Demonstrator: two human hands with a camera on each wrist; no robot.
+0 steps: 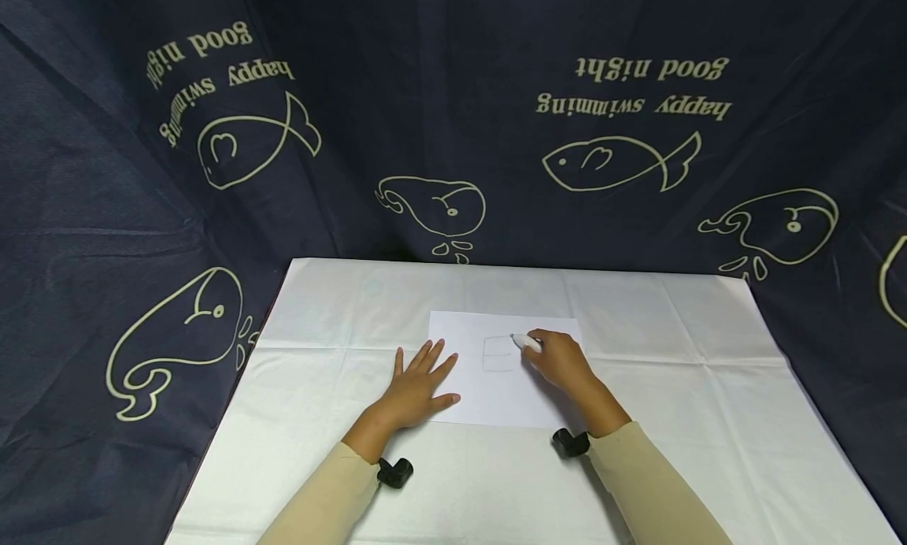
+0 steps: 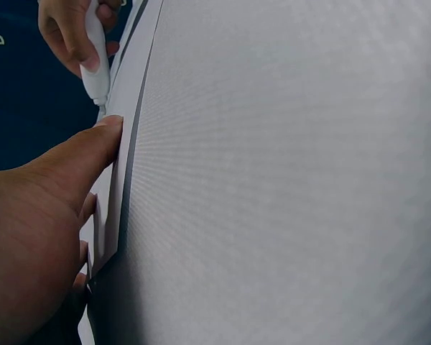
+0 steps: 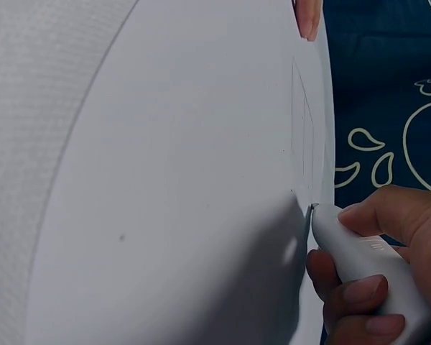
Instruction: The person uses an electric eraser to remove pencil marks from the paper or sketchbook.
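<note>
A sheet of white paper [image 1: 468,403] lies on the table, bearing a thin-lined drawing [image 1: 497,354]: a left upright with several level lines running right from it. My right hand [image 1: 562,361] grips a thick white pen [image 1: 526,342], whose tip meets the paper at the right end of the drawing's top line. In the right wrist view, thumb and fingers wrap the pen's rounded body [image 3: 366,262]. On the left part of the sheet rests my left hand [image 1: 413,395], fingers straight and spread. The left wrist view shows its thumb [image 2: 90,154] along the paper.
A white cloth [image 1: 340,316] covers the table, with fold creases across it. Behind and beside the table hangs a dark blue curtain [image 1: 510,222] printed with fish, whales and lettering. Each wrist carries a small black device, one at the left [image 1: 395,472], another at the right [image 1: 570,443].
</note>
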